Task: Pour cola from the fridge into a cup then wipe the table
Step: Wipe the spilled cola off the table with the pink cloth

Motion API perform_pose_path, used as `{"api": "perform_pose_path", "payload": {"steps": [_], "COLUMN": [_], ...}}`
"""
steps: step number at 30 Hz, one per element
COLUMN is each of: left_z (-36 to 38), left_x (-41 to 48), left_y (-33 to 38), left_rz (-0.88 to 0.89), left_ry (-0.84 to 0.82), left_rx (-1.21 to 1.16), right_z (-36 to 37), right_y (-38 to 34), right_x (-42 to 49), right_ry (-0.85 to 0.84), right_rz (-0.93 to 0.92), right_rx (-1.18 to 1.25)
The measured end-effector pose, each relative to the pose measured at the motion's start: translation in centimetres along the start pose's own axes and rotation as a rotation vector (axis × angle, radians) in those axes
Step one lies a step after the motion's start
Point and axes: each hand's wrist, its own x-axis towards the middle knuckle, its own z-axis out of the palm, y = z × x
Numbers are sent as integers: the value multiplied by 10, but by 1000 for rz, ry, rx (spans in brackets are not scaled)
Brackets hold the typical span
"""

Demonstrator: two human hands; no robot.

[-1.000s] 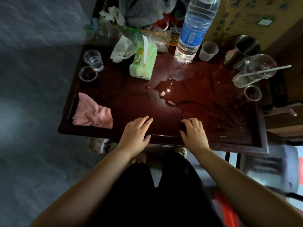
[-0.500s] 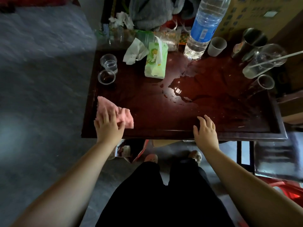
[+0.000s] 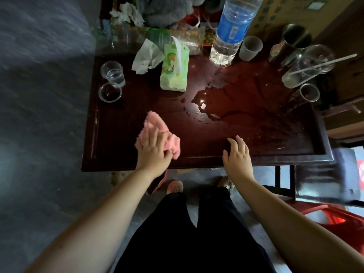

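The left hand point(image 3: 152, 152) lies palm-down on a pink cloth point(image 3: 155, 133), fingers spread over it and thumb curled against its near edge, pressing it onto the table point(image 3: 110, 148) a little left of the frame's centre. The right hand point(image 3: 238, 156) rests open and empty on the table's near rim, just right of centre, fingers loosely spread and holding nothing.

Beyond the hands, a dark wet spill point(image 3: 242, 103) spreads over the centre and right of the tabletop, with small droplets trailing toward the cloth; cloth and spill are apart. At the upper left of the tabletop stand two small clear cups point(image 3: 111, 79), the nearer one with a dark residue at its bottom. Above the centre lies a green tissue pack point(image 3: 174, 71) with a crumpled tissue point(image 3: 147, 56) beside it. A large water bottle point(image 3: 232, 30) with a blue label stands at the top, touching the far edge of the spill, and a grey cup point(image 3: 250, 47) sits just right of it. At the upper right are a metal cup point(image 3: 293, 42), a clear glass with a straw point(image 3: 309, 66) and another small clear cup point(image 3: 308, 93).
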Motion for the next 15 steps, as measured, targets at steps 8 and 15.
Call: {"api": "perform_pose_path", "payload": {"steps": [8,15], "left_z": [13,18], "left_x": [14,49], "left_y": [54,74], "left_rz": [-152,-147], "left_ry": [125,167], "left_rx": [51,-2], "right_z": [-6,1], "right_y": [18,44], "right_x": [1,11], "right_ry": [215,147], "right_rz": [56,261], "right_rx": [76,-69]}}
